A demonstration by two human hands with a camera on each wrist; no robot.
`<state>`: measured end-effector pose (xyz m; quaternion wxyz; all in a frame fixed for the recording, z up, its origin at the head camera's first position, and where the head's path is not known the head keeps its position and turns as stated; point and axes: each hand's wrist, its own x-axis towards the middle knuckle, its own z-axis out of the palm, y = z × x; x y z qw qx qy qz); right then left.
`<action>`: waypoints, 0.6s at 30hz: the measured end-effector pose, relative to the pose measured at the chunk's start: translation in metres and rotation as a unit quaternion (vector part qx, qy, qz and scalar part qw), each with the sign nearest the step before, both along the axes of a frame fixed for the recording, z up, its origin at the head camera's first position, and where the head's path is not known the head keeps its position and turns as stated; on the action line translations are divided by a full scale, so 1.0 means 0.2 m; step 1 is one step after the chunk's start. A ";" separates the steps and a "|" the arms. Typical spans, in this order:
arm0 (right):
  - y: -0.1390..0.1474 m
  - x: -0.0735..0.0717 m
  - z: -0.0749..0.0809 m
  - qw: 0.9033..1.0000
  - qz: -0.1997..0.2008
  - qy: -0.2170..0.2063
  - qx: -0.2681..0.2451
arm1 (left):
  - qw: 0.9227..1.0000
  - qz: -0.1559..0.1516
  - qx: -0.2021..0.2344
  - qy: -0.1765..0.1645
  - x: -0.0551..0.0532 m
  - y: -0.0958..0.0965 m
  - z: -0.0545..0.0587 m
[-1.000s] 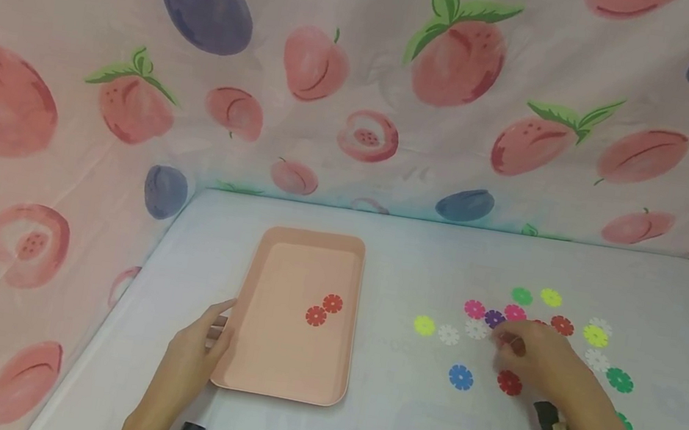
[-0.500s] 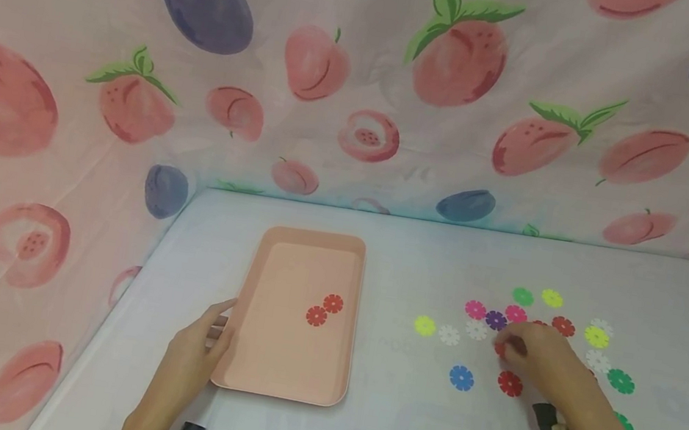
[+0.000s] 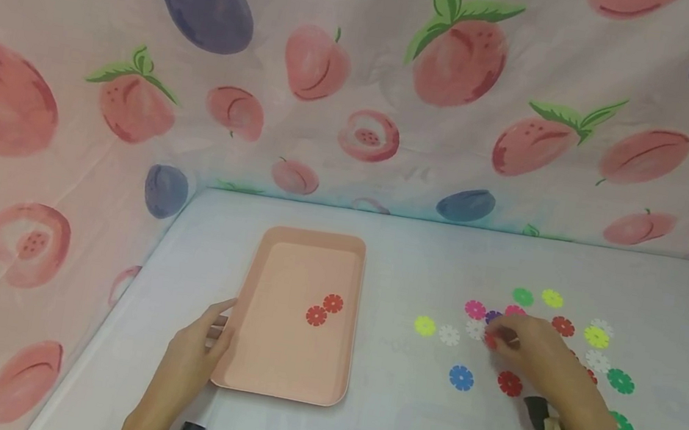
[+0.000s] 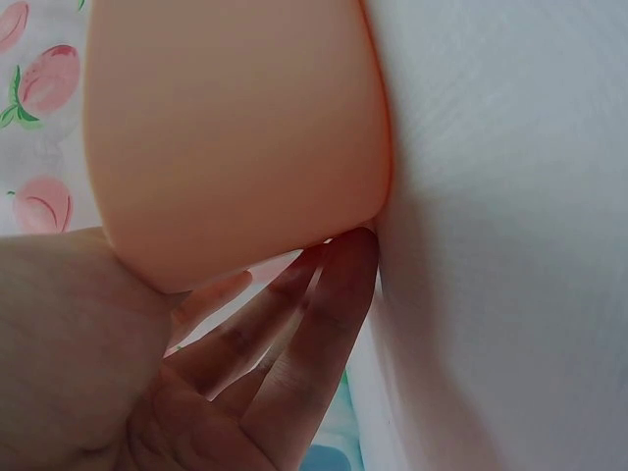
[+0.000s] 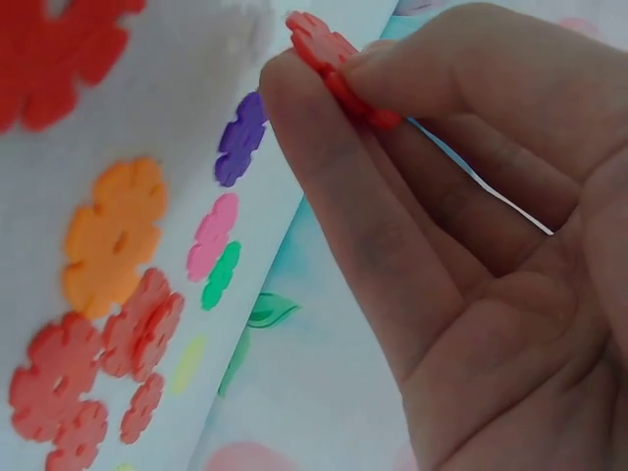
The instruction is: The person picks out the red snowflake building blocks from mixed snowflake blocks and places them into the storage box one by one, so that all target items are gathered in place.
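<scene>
Slightly toward the left edge of the desk [image 3: 381, 414], the right hand [image 3: 538, 350] has been shifted since the earlier frame, together with the red disc [image 3: 490, 341] carried at its fingertips; part of the purple disc [image 3: 493, 317] is now covered. In the head view, the red disc is held over the right half of the desk, just beside a white disc [image 3: 473, 329]. Nearer to the desk's front edge, a blue disc [image 3: 461, 377] and a loose red disc [image 3: 509, 383] are laid, while a green disc [image 3: 522, 296] and a yellow disc [image 3: 552, 298] are set toward the back edge. Near the desk's left edge, the tray [image 3: 282, 362] is touched along its left side by the left hand [image 3: 195, 343], and two red discs [image 3: 316, 315] are contained in its right half. In the left wrist view, the left hand is seen with its fingers [image 4: 314, 363] extended and apart, the tray's outer wall being met by them low down by the desk. In the right wrist view, the red disc is pinched, tilted, between thumb and index finger; on the desk beyond, an orange disc [image 5: 116, 237] and a pink disc [image 5: 212, 236] are seen.
</scene>
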<state>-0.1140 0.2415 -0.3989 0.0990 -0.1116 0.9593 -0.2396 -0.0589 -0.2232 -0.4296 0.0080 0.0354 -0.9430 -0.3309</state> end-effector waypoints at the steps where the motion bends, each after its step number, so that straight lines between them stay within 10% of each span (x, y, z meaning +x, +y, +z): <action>1: 0.00 0.00 0.00 1.000 0.002 0.000 -0.002 | 1.000 0.000 0.000 0.000 0.00 0.00 0.00; 18: -0.13 -0.02 0.02 1.000 0.003 0.011 -0.018 | 1.000 0.001 0.003 -0.002 0.00 0.00 -0.01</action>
